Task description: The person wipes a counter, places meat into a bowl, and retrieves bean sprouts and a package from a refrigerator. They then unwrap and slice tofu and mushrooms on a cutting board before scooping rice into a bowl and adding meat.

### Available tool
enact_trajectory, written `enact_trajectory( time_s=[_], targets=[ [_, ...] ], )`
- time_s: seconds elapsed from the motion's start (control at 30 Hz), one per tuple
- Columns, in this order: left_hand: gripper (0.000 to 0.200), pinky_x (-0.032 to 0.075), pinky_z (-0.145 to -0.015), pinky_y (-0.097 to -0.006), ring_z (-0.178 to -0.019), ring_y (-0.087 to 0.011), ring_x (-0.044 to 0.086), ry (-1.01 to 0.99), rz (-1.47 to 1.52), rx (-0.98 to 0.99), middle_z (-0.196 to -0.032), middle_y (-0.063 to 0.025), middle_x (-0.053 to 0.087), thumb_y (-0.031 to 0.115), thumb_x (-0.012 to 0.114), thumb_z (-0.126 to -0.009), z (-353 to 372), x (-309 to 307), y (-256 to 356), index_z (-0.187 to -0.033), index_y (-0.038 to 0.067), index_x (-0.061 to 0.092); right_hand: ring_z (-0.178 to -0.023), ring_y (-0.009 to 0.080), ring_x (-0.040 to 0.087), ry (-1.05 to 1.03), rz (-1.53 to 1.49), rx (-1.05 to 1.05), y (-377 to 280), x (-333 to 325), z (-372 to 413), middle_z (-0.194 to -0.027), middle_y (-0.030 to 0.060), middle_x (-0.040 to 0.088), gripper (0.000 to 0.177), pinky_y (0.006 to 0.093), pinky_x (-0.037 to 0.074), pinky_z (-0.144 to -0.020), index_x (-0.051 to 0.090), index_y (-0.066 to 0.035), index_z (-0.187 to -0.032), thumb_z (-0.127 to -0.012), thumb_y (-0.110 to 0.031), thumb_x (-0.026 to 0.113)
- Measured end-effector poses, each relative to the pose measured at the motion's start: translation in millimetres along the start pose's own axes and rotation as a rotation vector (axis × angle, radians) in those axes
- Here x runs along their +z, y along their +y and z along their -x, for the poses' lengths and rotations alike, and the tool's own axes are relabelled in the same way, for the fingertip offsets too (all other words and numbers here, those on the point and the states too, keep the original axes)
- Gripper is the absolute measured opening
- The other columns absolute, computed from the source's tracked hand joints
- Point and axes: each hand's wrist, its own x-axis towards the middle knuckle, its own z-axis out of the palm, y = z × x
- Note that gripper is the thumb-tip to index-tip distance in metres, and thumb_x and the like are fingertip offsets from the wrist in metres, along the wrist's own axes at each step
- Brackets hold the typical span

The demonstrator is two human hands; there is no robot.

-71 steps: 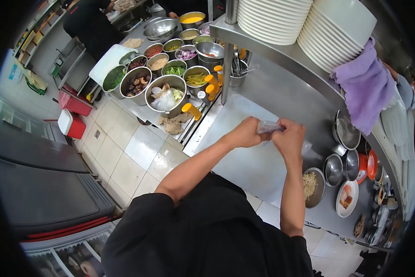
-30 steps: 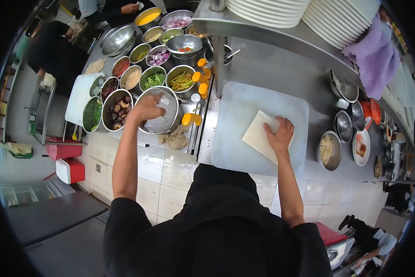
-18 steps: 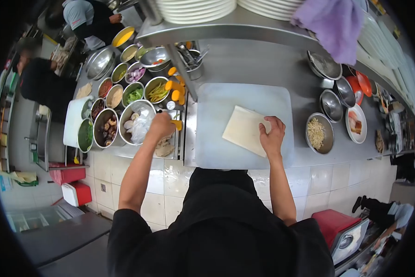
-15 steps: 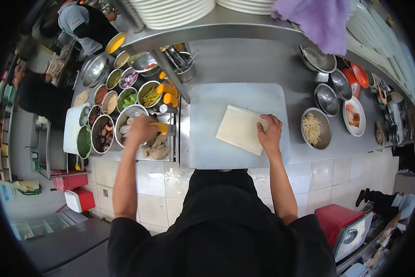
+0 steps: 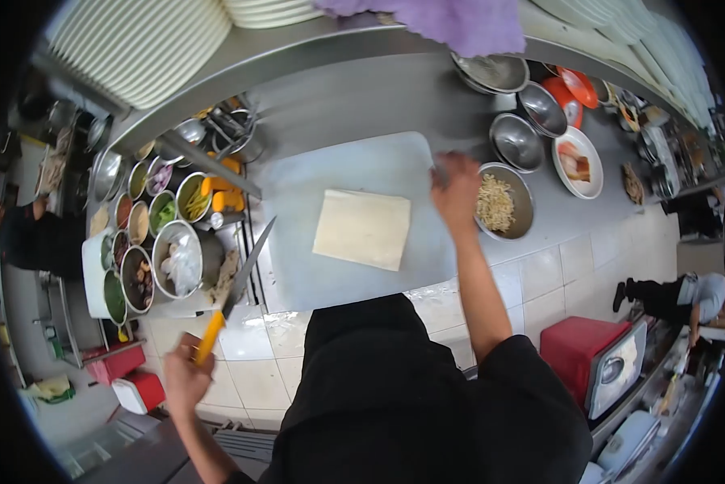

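Observation:
A pale, flat square stack of thin sheets (image 5: 362,229) lies on the translucent white cutting board (image 5: 290,278). Left of the board, my left hand (image 5: 189,375) is closed round the yellow handle of a knife (image 5: 249,262), whose blade points up and toward the board. At the board's right edge, my right hand (image 5: 457,189) is blurred; something small and dark shows by its fingertips, too unclear to name. Just beside it stands a metal bowl of bean sprouts (image 5: 495,203).
Metal containers of chopped food (image 5: 139,278) crowd the left, beside a large pot with a plastic bag (image 5: 181,258). Stacked plates (image 5: 140,48) and a purple cloth (image 5: 451,24) are on the shelf above. An oval dish (image 5: 577,164) lies right. Other people (image 5: 43,238) stand farther off.
My left hand has moved down and left from the containers, now with the knife. My right hand has left the sheets for the board's right edge. The view has turned.

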Motion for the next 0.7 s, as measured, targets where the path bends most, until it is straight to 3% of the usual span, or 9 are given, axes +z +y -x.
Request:
enact_trajectory(
  time_s=[0.13, 0.23, 0.33, 0.37, 0.4, 0.47, 0.53, 0.57, 0.7],
  targets=[
    [0.037, 0.042, -0.033, -0.0280, -0.038, -0.0163, 0.054, -0.147, 0.392, -0.299, -0.053, -0.0099, 0.055, 0.010, 0.058, -0.080, -2.3, 66.0, 19.6, -0.115, 0.001, 0.051, -0.097, 0.0349, 0.053, 0.111, 0.214, 0.185, 87.0, -23.6, -72.7, -0.103, 0.0120, 0.059, 0.031, 0.0476, 0.044, -0.079, 0.063, -0.009, -0.099, -0.071, -0.022, 0.067],
    [0.026, 0.044, -0.037, -0.0275, -0.040, -0.0162, 0.055, -0.338, 0.608, -0.338, -0.056, -0.0097, 0.056, 0.007, 0.057, -0.078, -12.0, 106.4, -2.7, -0.102, -0.004, 0.053, -0.099, 0.0366, 0.054, -0.126, 0.221, 0.197, 130.3, -30.9, -96.8, -0.104, 0.0143, 0.059, 0.032, 0.0480, 0.045, -0.080, 0.063, -0.008, -0.098, -0.071, -0.024, 0.067],
    [0.016, 0.042, -0.038, -0.0259, -0.041, -0.0139, 0.052, -0.256, 0.733, -0.263, -0.057, -0.0086, 0.055, 0.001, 0.053, -0.074, -17.0, 146.4, -16.5, -0.089, -0.005, 0.054, -0.106, 0.0377, 0.053, -0.110, 0.258, 0.200, 156.9, -35.7, -109.9, -0.112, 0.0187, 0.057, 0.038, 0.0448, 0.045, -0.086, 0.062, -0.009, -0.103, -0.071, -0.028, 0.068],
    [0.017, 0.040, -0.037, -0.0253, -0.040, -0.0125, 0.050, -0.275, 0.757, -0.289, -0.056, -0.0081, 0.054, -0.001, 0.051, -0.073, -17.1, 149.4, -13.1, -0.089, -0.004, 0.054, -0.097, 0.0365, 0.057, 0.097, 0.297, -0.014, 177.7, -29.3, -111.9, -0.103, 0.0162, 0.061, 0.032, 0.0487, 0.046, -0.082, 0.063, -0.009, -0.099, -0.074, -0.028, 0.064],
    [0.019, 0.037, -0.036, -0.0247, -0.038, -0.0111, 0.047, -0.288, 0.784, -0.318, -0.055, -0.0075, 0.053, -0.002, 0.049, -0.071, -15.8, 152.6, -9.4, -0.089, -0.004, 0.054, -0.097, 0.0365, 0.057, 0.095, 0.294, -0.023, 190.2, -30.6, -117.2, -0.103, 0.0162, 0.061, 0.032, 0.0487, 0.046, -0.082, 0.063, -0.009, -0.099, -0.074, -0.028, 0.064],
    [0.014, 0.032, -0.034, -0.0242, -0.036, -0.0096, 0.041, -0.247, 0.820, -0.336, -0.051, -0.0060, 0.050, 0.008, 0.057, -0.078, -10.5, 154.5, 5.4, -0.087, -0.002, 0.054, -0.097, 0.0362, 0.059, 0.025, 0.425, 0.147, 211.3, -26.6, -133.0, -0.104, 0.0167, 0.061, 0.030, 0.0483, 0.046, -0.084, 0.063, -0.012, -0.102, -0.078, -0.030, 0.058],
    [0.035, 0.032, -0.034, -0.0241, -0.035, -0.0102, 0.041, -0.273, 0.747, -0.499, -0.049, -0.0049, 0.048, 0.035, 0.056, -0.087, -8.6, 145.4, 23.6, -0.085, 0.000, 0.055, -0.102, 0.0358, 0.057, -0.250, 0.494, 0.304, 237.3, -22.5, -148.9, -0.109, 0.0173, 0.059, 0.031, 0.0474, 0.045, -0.086, 0.062, -0.014, -0.105, -0.081, -0.031, 0.053],
    [0.059, 0.031, -0.033, -0.0243, -0.034, -0.0108, 0.040, -0.290, 0.731, -0.526, -0.047, -0.0042, 0.047, 0.058, 0.044, -0.087, -10.4, 149.4, 17.3, -0.079, 0.001, 0.055, -0.104, 0.0356, 0.056, -0.381, 0.524, 0.351, 241.4, -23.7, -156.7, -0.112, 0.0176, 0.058, 0.031, 0.0470, 0.045, -0.087, 0.063, -0.015, -0.105, -0.082, -0.032, 0.051],
    [0.065, 0.030, -0.033, -0.0248, -0.034, -0.0101, 0.038, -0.204, 0.766, -0.596, -0.047, -0.0024, 0.044, 0.063, 0.038, -0.087, -6.5, 144.2, 22.3, -0.070, 0.002, 0.053, -0.095, 0.0371, 0.059, -0.455, 0.591, 0.177, 254.0, -33.8, -168.4, -0.100, 0.0180, 0.063, 0.025, 0.0478, 0.047, -0.082, 0.066, -0.015, -0.098, -0.082, -0.027, 0.050]
  ],
)
